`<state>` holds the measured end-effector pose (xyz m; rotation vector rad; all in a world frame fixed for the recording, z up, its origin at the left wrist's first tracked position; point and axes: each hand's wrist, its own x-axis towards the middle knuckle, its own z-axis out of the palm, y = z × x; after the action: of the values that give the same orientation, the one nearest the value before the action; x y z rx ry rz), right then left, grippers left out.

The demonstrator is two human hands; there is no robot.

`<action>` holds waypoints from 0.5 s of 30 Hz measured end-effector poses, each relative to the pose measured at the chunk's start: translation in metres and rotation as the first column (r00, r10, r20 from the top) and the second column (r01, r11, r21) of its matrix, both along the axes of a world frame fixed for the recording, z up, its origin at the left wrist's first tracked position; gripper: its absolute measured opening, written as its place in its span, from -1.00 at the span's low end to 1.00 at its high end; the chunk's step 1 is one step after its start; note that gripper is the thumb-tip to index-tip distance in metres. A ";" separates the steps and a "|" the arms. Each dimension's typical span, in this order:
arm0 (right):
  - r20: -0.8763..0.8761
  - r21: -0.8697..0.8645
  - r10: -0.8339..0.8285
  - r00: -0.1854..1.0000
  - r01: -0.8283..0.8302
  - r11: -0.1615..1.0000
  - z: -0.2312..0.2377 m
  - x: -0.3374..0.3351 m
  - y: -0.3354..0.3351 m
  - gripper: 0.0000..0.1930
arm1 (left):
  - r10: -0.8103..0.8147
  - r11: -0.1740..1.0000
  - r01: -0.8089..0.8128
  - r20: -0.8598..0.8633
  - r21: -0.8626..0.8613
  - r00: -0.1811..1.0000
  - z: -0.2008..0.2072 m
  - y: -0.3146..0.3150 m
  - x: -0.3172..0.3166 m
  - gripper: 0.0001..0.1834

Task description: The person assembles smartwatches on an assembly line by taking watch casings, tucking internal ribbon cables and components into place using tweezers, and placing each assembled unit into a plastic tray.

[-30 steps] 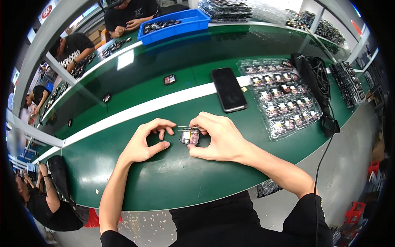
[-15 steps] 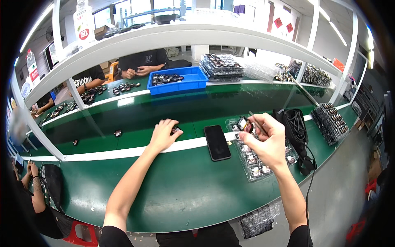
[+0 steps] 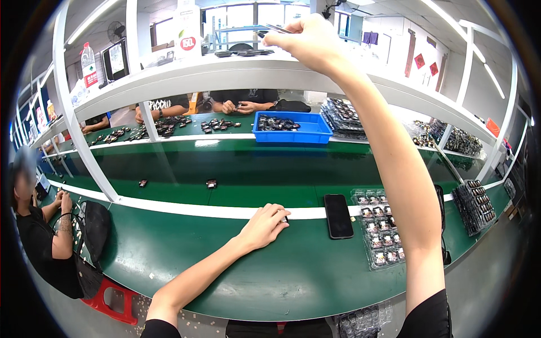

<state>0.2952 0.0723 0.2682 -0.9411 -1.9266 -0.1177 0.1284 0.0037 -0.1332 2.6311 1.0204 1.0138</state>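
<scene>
My right hand [image 3: 307, 39] is raised high at the front edge of the white shelf [image 3: 169, 79], pinching thin metal tweezers [image 3: 275, 28] that point left. My left hand [image 3: 264, 226] lies low on the green table [image 3: 270, 276], beside the white stripe, fingers curled down onto a small dark part [image 3: 286, 218] at the fingertips. A black phone [image 3: 338, 216] lies flat just to the right of that hand. Beyond the phone sits a clear tray [image 3: 380, 239] filled with several small dark parts.
A blue bin [image 3: 290, 128] of parts stands on the far green belt, where two loose parts [image 3: 211, 183] lie. Stacked trays [image 3: 476, 205] sit at the right. A seated person [image 3: 39, 242] works at my left, and other people's hands [image 3: 242, 106] work across the belt.
My right hand left the small part, passed over the tray and rose with the tweezers to the shelf. My left hand stayed on the table with the part. My view tilted upward.
</scene>
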 end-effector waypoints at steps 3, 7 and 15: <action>0.172 0.028 -0.053 0.984 0.049 0.998 0.009 -0.020 0.022 -0.41 | -0.044 0.995 0.045 -0.014 0.090 0.999 0.001 -0.018 -0.015 -0.74; 0.341 0.070 -0.133 0.931 0.116 0.991 0.011 -0.027 0.026 -0.46 | -0.068 0.997 0.068 -0.011 0.043 0.998 0.006 -0.034 -0.025 -0.75; -0.155 -0.088 0.288 0.945 -0.303 0.949 -0.100 -0.001 -0.104 -0.73 | 0.007 0.999 -0.005 -0.040 0.038 0.999 -0.002 -0.060 -0.048 -0.42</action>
<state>0.2938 -0.0314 0.1687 -0.7001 -1.9335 0.2286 0.0802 -0.0562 -0.1354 2.6903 1.0278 0.9954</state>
